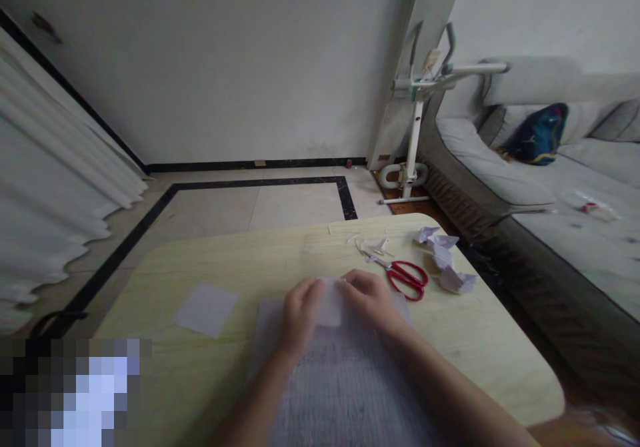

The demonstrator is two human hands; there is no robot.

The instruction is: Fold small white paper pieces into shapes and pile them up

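Note:
A small white piece of paper (331,305) is pinched between my two hands over a larger printed sheet (345,387). My left hand (303,310) closes on its left edge, and my right hand (369,298) closes on its right edge near the top. Beyond my right hand lie red-handled scissors (407,279), blades pointing up and left. A square of white paper (207,309) rests flat on the table, left of my left hand. Paper scraps (379,245) and thin strips are scattered around the scissors' tips.
Several folded white paper pieces (444,260) sit along the right edge of the pale wooden table (165,367). A grey sofa (580,187) stands to the right, with white exercise equipment (414,140) beside it. A white curtain (55,187) hangs at the left.

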